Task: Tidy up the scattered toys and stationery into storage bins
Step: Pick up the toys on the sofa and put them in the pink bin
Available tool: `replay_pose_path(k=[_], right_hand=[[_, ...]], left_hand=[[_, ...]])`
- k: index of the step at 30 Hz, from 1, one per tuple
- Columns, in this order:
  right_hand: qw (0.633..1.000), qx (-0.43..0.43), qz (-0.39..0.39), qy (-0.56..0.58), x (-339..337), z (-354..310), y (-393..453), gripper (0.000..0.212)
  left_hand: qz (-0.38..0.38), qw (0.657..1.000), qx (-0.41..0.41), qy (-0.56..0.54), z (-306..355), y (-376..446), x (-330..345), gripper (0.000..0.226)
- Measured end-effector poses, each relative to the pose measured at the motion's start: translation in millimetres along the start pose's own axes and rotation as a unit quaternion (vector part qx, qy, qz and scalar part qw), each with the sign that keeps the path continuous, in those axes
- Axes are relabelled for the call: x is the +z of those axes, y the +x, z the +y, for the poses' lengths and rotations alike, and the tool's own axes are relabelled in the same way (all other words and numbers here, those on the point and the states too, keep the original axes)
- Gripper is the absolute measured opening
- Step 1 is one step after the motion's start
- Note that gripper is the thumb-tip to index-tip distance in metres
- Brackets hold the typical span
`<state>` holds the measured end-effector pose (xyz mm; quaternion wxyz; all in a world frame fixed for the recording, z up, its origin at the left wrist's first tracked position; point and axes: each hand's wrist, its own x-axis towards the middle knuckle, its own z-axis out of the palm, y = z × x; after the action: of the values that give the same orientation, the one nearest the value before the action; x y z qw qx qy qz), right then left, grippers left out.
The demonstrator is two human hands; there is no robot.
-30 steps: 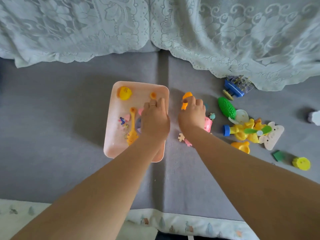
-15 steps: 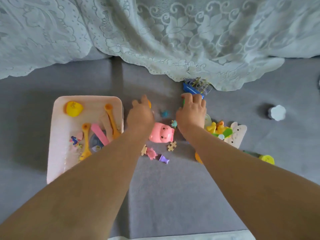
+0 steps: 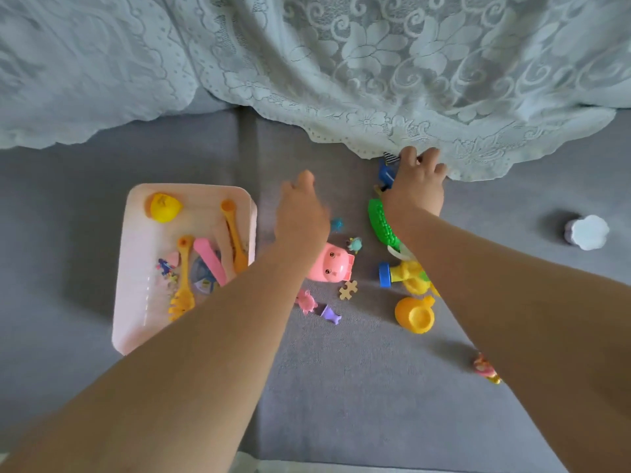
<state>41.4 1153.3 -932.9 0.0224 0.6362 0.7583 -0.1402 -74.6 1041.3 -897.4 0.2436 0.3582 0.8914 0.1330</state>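
Note:
A pale pink bin (image 3: 136, 302) sits at the left on the grey cushion and holds a yellow cup, orange spoons, a pink stick and small bits. My left hand (image 3: 300, 213) is blurred and hovers just above a pink pig toy (image 3: 333, 264); its palm side is hidden. My right hand (image 3: 415, 179) reaches to the lace edge, its fingers curled over a blue toy with a wire part (image 3: 386, 172). Below my right wrist lie a green corn toy (image 3: 380, 223), a yellow and blue toy (image 3: 403, 273) and a yellow cup (image 3: 415, 314).
A puzzle piece (image 3: 348, 289), a small pink figure (image 3: 306, 301) and a purple piece (image 3: 330, 315) lie below the pig. Two teal bits (image 3: 337, 224) sit above it. A white flower-shaped item (image 3: 587, 232) rests far right. A lace cover (image 3: 341, 63) drapes across the back.
My left hand left the bin and swung right, over the pig. My right hand reached farther back onto the blue toy at the lace edge. My view shifted right.

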Motion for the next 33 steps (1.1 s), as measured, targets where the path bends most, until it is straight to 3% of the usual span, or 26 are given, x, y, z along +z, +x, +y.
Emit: replay_pose_path(k=[5, 12, 16, 19, 21, 24, 28, 31, 33], right_hand=[[0.993, -0.055, 0.020, 0.100, -12, -28, -37, 0.054], [0.942, -0.169, -0.096, 0.274, -13, -121, -106, 0.058], [0.927, -0.184, -0.166, 0.280, -6, -160, -130, 0.059], [0.913, -0.226, -0.212, 0.264, -2, -168, -139, 0.060], [0.917, -0.238, -0.210, 0.240, 0, -164, -139, 0.060], [0.943, -0.193, -0.157, 0.223, 0, -142, -133, 0.054], [0.987, -0.093, -0.057, 0.114, -2, -84, -116, 0.059], [0.996, -0.039, -0.064, 0.040, -3, -40, -103, 0.064], [0.995, -0.033, -0.093, 0.001, -1, -17, -98, 0.061]], left_hand=[[0.049, 0.998, 0.011, -0.043, -10, -12, -20, 0.037], [0.155, 0.984, -0.085, -0.038, -69, -27, -62, 0.031], [0.147, 0.974, -0.173, -0.002, -113, -35, -82, 0.040], [0.129, 0.970, -0.192, 0.074, -135, -44, -84, 0.052], [0.126, 0.972, -0.188, 0.070, -139, -47, -81, 0.054], [0.149, 0.980, -0.114, 0.068, -128, -50, -70, 0.046], [0.124, 0.987, 0.058, 0.088, -92, -50, -41, 0.051], [0.088, 0.981, 0.169, 0.025, -58, -55, -23, 0.054], [-0.006, 0.979, 0.204, 0.024, -41, -62, -12, 0.058]])
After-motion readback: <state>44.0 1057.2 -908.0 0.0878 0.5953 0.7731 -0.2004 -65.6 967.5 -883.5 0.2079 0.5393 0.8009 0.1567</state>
